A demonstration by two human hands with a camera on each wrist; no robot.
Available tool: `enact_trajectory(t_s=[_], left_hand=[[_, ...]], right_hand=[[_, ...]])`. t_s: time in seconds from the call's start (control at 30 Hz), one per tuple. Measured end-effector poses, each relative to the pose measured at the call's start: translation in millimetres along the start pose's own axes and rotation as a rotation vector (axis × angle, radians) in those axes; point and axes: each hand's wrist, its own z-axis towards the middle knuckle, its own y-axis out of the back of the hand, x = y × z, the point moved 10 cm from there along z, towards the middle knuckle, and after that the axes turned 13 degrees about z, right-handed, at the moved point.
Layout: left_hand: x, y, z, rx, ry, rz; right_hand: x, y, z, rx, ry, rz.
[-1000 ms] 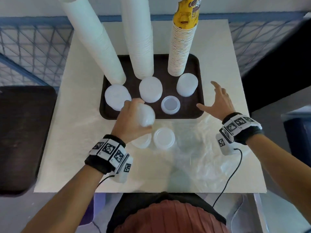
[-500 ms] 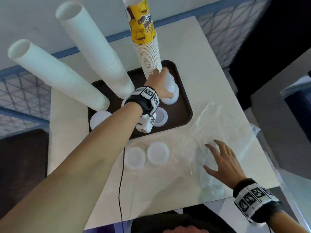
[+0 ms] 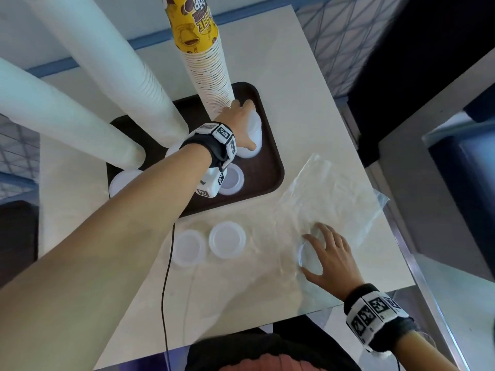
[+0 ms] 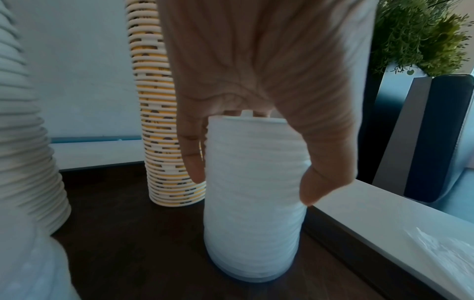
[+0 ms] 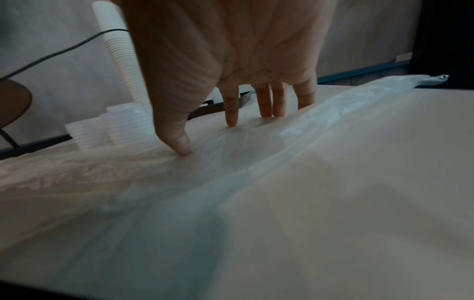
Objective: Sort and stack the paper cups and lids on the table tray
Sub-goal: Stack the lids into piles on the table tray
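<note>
My left hand [image 3: 249, 129] reaches across the brown tray [image 3: 270, 167] and grips a tall stack of white lids [image 3: 255, 137] at its right rear corner. In the left wrist view thumb and fingers curl round the upper part of this lid stack [image 4: 254, 223], which stands on the tray [image 4: 128, 243]. Right beside it rises the yellow printed cup stack [image 3: 211, 65]. Two white cup stacks [image 3: 112, 70] lean over the tray's left. My right hand [image 3: 313, 250] lies with spread fingers [image 5: 232, 119] on a clear plastic bag [image 3: 334, 194].
Two short lid stacks [image 3: 188, 247] [image 3: 227, 239] stand on the table in front of the tray. A single upturned lid [image 3: 233, 178] and another lid stack [image 3: 123, 180] sit on the tray. The table's right edge [image 3: 401, 263] runs close to my right hand.
My left hand carried lids from the table's front to the lid stack at the tray's right rear and stays there. My right hand moved back from the tray's edge onto the plastic bag.
</note>
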Motion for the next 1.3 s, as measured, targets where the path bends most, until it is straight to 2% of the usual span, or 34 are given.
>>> enact_trajectory(t_s=[0.23,0.53,0.63,0.87,0.93,1.03,1.13,1.2,1.3], left_hand=[[-3,-2,-6,0.011,0.051,0.027],[-5,1,-10,-0.037,-0.023,0.016],[-3,3,-12,-0.058,-0.011,-0.013],[-1,-5,-14,-0.012,-0.025,-0.035],[-1,2,-23,-0.043,-0.024,-0.042],[6,23,-55,-0.200,-0.030,-0.127],[26,36,-111,-0.384,-0.056,-0.320],[40,25,-153,-0.411,-0.062,-0.406],[56,-12,-208,-0.364,-0.039,-0.481]], right_hand=[[0,0,-1,-0.030,0.003,0.016],[-1,1,-1,-0.027,-0.011,0.018],[-1,-1,-1,-0.019,-0.019,0.015],[-1,1,3,0.019,-0.037,0.014],[-1,3,5,0.020,-0.049,0.050],[1,13,7,-0.011,-0.070,0.124],[11,36,9,-0.117,-0.075,0.141],[27,47,15,-0.158,-0.051,0.145],[69,40,33,-0.080,0.047,0.198]])
